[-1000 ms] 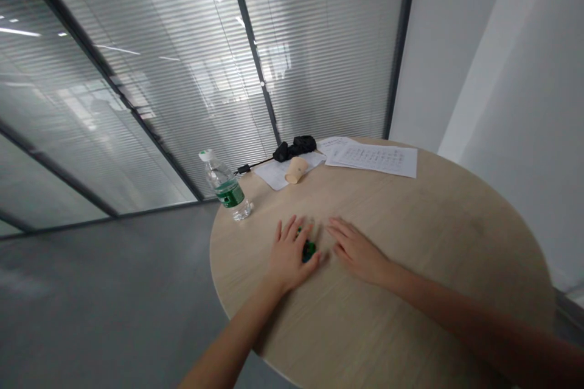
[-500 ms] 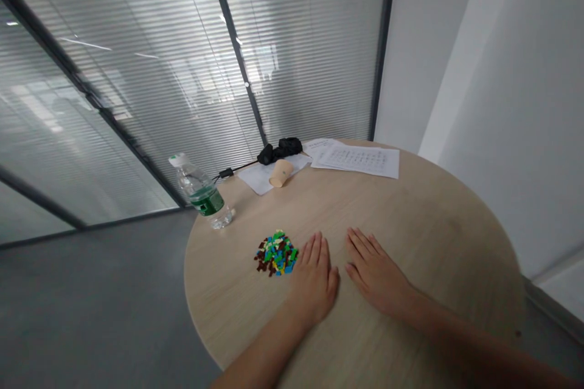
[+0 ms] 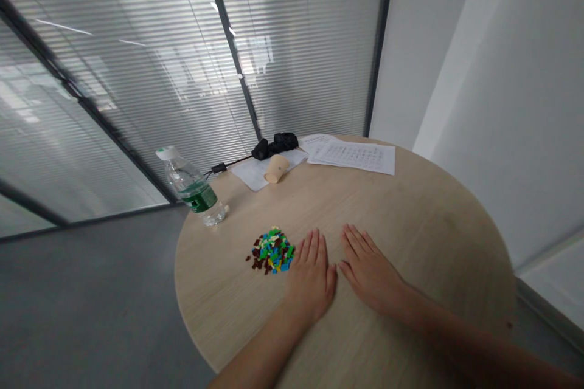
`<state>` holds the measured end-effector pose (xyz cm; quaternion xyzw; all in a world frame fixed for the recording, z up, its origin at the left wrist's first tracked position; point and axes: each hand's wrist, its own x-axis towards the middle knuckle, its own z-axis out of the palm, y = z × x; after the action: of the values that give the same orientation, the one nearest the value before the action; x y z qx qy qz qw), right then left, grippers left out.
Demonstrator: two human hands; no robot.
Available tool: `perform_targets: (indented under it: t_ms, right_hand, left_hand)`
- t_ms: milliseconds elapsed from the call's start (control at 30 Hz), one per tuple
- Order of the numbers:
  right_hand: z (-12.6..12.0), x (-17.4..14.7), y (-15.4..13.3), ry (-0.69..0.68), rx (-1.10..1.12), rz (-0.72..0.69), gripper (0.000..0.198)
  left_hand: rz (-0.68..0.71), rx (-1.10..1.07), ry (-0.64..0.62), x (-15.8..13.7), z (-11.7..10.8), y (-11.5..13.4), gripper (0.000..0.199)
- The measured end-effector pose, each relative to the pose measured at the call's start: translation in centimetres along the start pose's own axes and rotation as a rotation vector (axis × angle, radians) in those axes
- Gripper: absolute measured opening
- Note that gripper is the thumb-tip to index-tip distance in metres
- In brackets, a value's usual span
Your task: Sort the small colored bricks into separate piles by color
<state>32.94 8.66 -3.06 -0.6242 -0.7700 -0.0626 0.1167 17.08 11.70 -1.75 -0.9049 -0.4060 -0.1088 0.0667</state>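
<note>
Palm down, my left hand (image 3: 311, 273) lies flat on the round wooden table (image 3: 420, 213), fingers pointing away from me. A heap of small toy bricks (image 3: 272, 250), in brown, green, blue, yellow and cream, sits just left of its fingertips; the little finger is beside or touching the heap's right edge. My right hand (image 3: 370, 267) also rests flat on the tabletop, a small gap from the left thumb, its fingers stretched toward the far left. Neither hand holds anything.
A plastic water bottle (image 3: 194, 188) with a green label stands at the left edge. Toward the back are a paper cup (image 3: 276, 169) on its side, a folded black umbrella (image 3: 278, 145) and printed sheets (image 3: 356, 155). Glass partition with blinds behind; white wall at right.
The view has shifted slightly, so the table and things on it sit a little further left. My two hands are a bit closer together, thumbs nearly meeting.
</note>
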Motion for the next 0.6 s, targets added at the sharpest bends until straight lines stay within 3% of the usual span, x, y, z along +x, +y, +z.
perform_targets:
  t_ms: [200,600]
  right_hand:
    - [0.65,-0.16,0.17,0.049,0.017,0.000,0.056]
    - [0.84,-0.11,0.18,0.062,0.036,0.007,0.055]
  left_hand:
    - [-0.015,-0.002,-0.054,0.12,-0.52,0.27,0.055]
    - [-0.012,-0.012,-0.009,0.07,-0.09,0.15,0.054]
